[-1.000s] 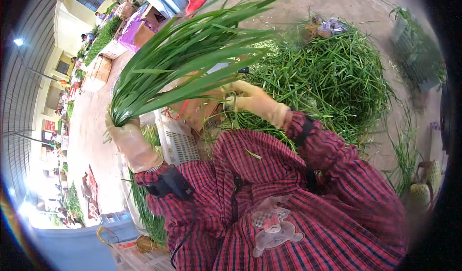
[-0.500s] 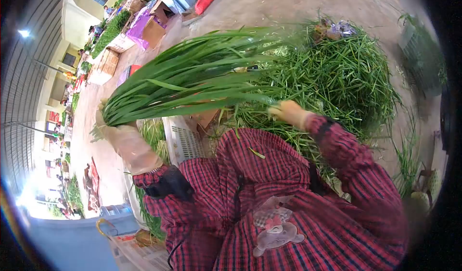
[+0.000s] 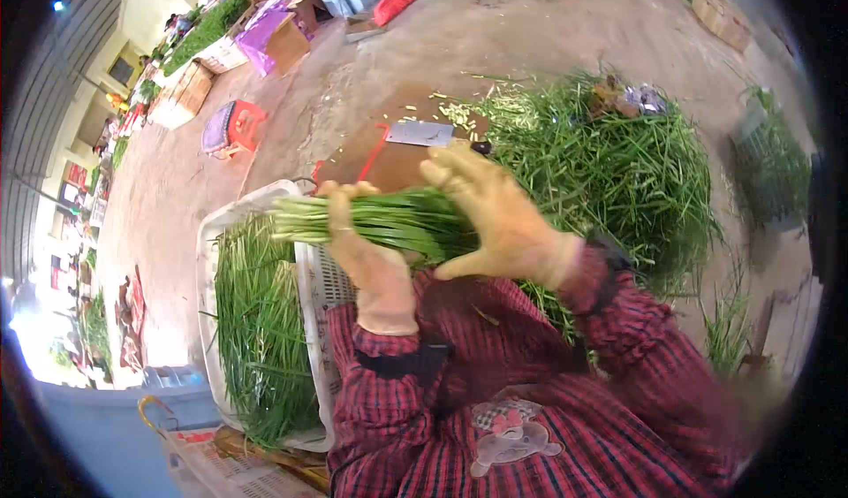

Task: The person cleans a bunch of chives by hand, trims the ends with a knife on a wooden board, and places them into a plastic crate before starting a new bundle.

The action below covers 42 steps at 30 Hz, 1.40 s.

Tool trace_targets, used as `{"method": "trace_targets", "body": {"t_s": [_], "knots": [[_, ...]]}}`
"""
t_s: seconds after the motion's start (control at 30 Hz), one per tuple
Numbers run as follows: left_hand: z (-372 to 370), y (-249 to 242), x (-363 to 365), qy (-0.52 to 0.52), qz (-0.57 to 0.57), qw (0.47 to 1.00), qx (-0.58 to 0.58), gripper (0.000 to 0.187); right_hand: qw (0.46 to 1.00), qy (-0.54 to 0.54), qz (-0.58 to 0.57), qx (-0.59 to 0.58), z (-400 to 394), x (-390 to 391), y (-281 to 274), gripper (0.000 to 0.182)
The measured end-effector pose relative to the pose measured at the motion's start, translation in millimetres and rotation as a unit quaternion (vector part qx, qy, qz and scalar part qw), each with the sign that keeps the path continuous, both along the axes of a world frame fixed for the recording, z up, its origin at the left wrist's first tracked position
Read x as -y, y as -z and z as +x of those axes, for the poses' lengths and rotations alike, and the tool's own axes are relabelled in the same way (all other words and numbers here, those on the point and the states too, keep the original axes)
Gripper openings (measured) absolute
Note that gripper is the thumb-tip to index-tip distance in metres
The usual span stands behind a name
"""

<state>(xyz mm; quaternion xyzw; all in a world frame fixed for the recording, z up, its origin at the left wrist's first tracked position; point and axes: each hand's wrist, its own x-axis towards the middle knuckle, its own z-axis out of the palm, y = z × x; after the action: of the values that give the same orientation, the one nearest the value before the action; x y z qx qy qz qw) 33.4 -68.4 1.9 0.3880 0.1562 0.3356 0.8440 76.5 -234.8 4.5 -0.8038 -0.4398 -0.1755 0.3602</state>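
A bundle of long green stalks (image 3: pixel 397 220) lies across my lap area, its pale cut ends pointing left. My left hand (image 3: pixel 367 255), in a pale glove, is wrapped round the bundle near those ends. Over the leafy right part, my gloved right hand (image 3: pixel 508 224) is spread, fingers apart, thumb below and fingers above the leaves. Whether its palm touches them is hard to tell. Beyond the hands, a cleaver with a broad metal blade (image 3: pixel 421 134) rests on a brown board (image 3: pixel 353 158), beside small pale cut pieces (image 3: pixel 459 114).
To the left stands a white crate (image 3: pixel 208 321) holding long green stalks (image 3: pixel 261 321). A large heap of loose greens (image 3: pixel 618 171) lies at the right. A red stool (image 3: pixel 246 127), a red broom head (image 3: pixel 395 5) and a blue container (image 3: pixel 106 436) are further out.
My left hand has come inward from the far left with the bundle, now lower and nearer my body. My right hand has moved up and left and spread open. The cleaver and crate show more fully.
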Motion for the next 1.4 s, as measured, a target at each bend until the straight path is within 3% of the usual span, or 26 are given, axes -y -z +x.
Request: {"method": "trace_targets", "body": {"t_s": [0.07, 0.1, 0.2, 0.27, 0.33, 0.37, 0.43, 0.47, 0.5, 0.53, 0.6, 0.63, 0.67, 0.73, 0.77, 1.0, 1.07, 1.13, 1.23, 1.4], "knots": [[7.4, 13.4, 0.0, 0.019, -0.098, 0.994, 0.04, 0.027, 0.993, -0.075, 0.017, -0.085, 14.2, -45.7, 22.9, 0.093], [12.0, 22.8, -11.9, 0.036, -0.076, 0.995, 0.045, 0.026, 0.964, -0.094, 0.009, -0.248, 17.3, -57.3, 33.5, 0.087], [24.9, 29.2, -50.5, 0.056, -0.065, 0.995, 0.041, 0.023, 0.933, -0.052, -0.106, -0.339, 22.3, -77.5, 59.8, 0.074], [36.4, 33.9, -89.1, 0.067, -0.076, 0.995, 0.024, 0.022, 0.933, -0.045, -0.118, -0.337, 33.1, -69.8, 80.1, 0.069], [55.7, 50.1, -146.3, -0.058, -0.081, 0.994, 0.036, 0.018, 0.932, -0.037, -0.129, -0.336, 50.6, -57.7, 101.1, 0.064], [61.4, 65.6, -169.7, -0.059, -0.088, 0.994, 0.034, 0.018, 0.914, 0.007, -0.109, -0.391, 63.6, -54.0, 112.8, 0.062], [76.5, 107.0, -204.2, -0.01, 0.044, 0.993, -0.108, 0.024, 0.891, 0.059, -0.076, -0.444, 98.0, -54.6, 139.7, 0.061], [86.0, 141.2, -213.9, -0.013, 0.036, 0.993, -0.113, 0.024, 0.89, 0.064, -0.068, -0.446, 122.4, -64.3, 154.2, 0.061], [87.5, 172.0, -218.1, 0.031, 0.188, 0.962, -0.193, 0.027, 0.886, 0.058, -0.074, -0.454, 131.3, -73.0, 150.1, 0.067], [88.9, 187.1, -218.0, 0.076, 0.335, 0.901, -0.267, 0.031, 0.885, 0.057, -0.077, -0.456, 138.7, -83.1, 148.0, 0.067], [95.7, 212.7, -218.6, 0.103, 0.468, 0.812, -0.334, 0.038, 0.903, 0.081, -0.105, -0.408, 152.4, -105.1, 148.1, 0.066], [100.4, 223.1, -219.6, 0.06, 0.561, 0.744, -0.358, 0.039, 0.895, 0.095, -0.126, -0.417, 158.2, -115.9, 151.9, 0.067], [103.6, 232.8, -222.1, 0.059, 0.557, 0.746, -0.361, 0.039, 0.894, 0.093, -0.13, -0.418, 163.0, -126.1, 153.9, 0.067], [113.1, 231.3, -215.1, -0.016, 0.704, 0.578, -0.413, 0.04, 0.875, 0.088, -0.157, -0.449, 170.7, -142.8, 154.1, 0.069], [118.1, 233.1, -214.9, -0.025, 0.705, 0.566, -0.427, 0.035, 0.919, 0.101, -0.166, -0.343, 175.8, -153.5, 173.7, 0.068], [132.3, 239.0, -209.9, -0.004, 0.767, 0.504, -0.398, 0.024, 0.94, 0.12, -0.19, -0.258, 187.4, -183.7, 198.9, 0.061], [132.5, 244.1, -201.9, 0.005, 0.796, 0.453, -0.4, 0.024, 0.924, 0.126, -0.222, -0.284, 186.3, -194.3, 196.3, 0.062], [130.8, 250.1, -197.4, 0.002, 0.792, 0.46, -0.401, 0.025, 0.908, 0.129, -0.254, -0.308, 183.3, -205.0, 198.8, 0.062], [125.7, 252.8, -195.6, -0.016, 0.796, 0.467, -0.384, 0.026, 0.896, 0.161, -0.358, -0.21, 178.1, -216.1, 207.4, 0.076], [125.6, 251.7, -193.5, -0.006, 0.788, 0.471, -0.397, 0.028, 0.92, 0.177, -0.329, -0.118, 173.3, -217.2, 215.5, 0.074]]}}
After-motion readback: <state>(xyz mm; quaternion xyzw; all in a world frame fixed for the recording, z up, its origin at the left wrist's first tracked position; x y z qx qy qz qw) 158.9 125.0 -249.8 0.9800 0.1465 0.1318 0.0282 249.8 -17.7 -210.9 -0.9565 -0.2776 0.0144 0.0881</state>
